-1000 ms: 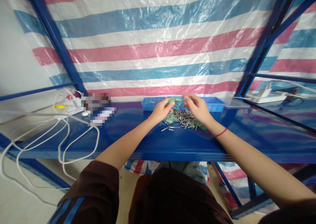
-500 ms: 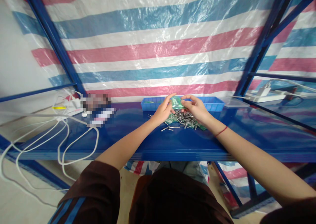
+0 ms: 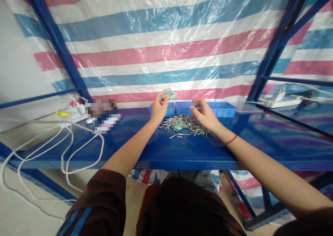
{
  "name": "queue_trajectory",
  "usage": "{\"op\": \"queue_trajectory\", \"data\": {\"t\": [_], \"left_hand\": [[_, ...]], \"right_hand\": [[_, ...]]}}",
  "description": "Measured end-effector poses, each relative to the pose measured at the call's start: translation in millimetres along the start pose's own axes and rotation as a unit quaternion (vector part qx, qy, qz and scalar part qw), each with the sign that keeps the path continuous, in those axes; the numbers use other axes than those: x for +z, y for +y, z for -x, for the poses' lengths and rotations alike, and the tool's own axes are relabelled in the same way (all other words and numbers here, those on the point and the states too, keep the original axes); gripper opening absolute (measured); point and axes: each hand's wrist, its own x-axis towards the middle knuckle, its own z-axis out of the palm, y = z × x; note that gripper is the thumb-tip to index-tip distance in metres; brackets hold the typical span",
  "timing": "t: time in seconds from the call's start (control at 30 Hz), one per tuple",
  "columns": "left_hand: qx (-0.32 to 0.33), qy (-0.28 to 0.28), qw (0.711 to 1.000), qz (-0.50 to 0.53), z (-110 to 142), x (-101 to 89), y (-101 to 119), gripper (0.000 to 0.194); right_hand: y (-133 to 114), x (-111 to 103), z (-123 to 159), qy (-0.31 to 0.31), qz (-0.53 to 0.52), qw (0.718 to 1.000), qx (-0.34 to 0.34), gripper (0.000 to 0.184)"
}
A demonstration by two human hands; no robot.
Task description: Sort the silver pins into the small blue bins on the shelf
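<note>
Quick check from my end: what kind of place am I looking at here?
Probably a makeshift assembly or sorting station: a blue metal shelf backed by a striped tarp, with a pile of metal pins and a blue tray. The left hand holds a small green piece.

one head-worn view, looking forward and down along both arms onto a blue shelf [image 3: 182, 149]. the hands work at arm's reach; a striped tarp [image 3: 166, 55] close behind fills the upper half.
</note>
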Motion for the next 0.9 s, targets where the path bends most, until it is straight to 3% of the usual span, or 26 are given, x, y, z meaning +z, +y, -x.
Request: {"op": "queue_trajectory", "data": {"t": [0.07, 0.1, 0.17, 0.23, 0.33, 0.4, 0.47, 0.57, 0.7, 0.9], "left_hand": [[-0.017, 0.058, 0.997, -0.049, -14.3, -16.6, -12.1, 0.027], [-0.027, 0.059, 0.995, -0.078, -19.7, -24.5, -19.0, 0.029], [-0.041, 0.001, 0.99, -0.137, -25.5, -36.1, -31.8, 0.032], [-0.038, -0.1, 0.973, -0.204, -24.7, -39.9, -40.2, 0.038], [-0.035, -0.236, 0.913, -0.329, -15.9, -32.9, -42.0, 0.044], [-0.013, -0.275, 0.876, -0.396, -8.9, -26.0, -38.3, 0.048], [-0.001, -0.268, 0.861, -0.433, -3.5, -21.8, -33.9, 0.05], [-0.001, -0.233, 0.861, -0.451, 0.4, -21.7, -29.7, 0.049], [0.016, -0.226, 0.88, -0.417, 1.8, -22.5, -27.7, 0.047], [0.107, -0.256, 0.909, -0.312, 7.8, -9.0, -19.0, 0.037]], "right_hand": [[0.8, -0.8, -0.4, -0.002, 0.013, 1.0, 0.002, 0.034], [0.5, -1.1, -0.3, -0.006, 0.019, 1.0, 0.002, 0.033], [-1.2, -1.2, 0.4, -0.019, 0.032, 0.999, 0.001, 0.033], [-2.9, -1.2, 1.1, -0.026, 0.054, 0.998, -0.002, 0.031], [-3.2, -1.4, 1.0, -0.025, 0.094, 0.995, -0.007, 0.029], [-2.2, -1.9, 0.3, -0.029, 0.121, 0.992, -0.007, 0.026], [-1.5, -2.4, 0.0, -0.048, 0.153, 0.987, -0.016, 0.02], [-1.9, -2.4, 1.9, -0.125, 0.189, 0.972, -0.066, 0.016], [-3.2, -0.2, 8.7, -0.236, 0.244, 0.929, -0.146, 0.016], [-3.7, 3.3, 12.7, -0.247, 0.317, 0.893, -0.203, 0.021]]}}
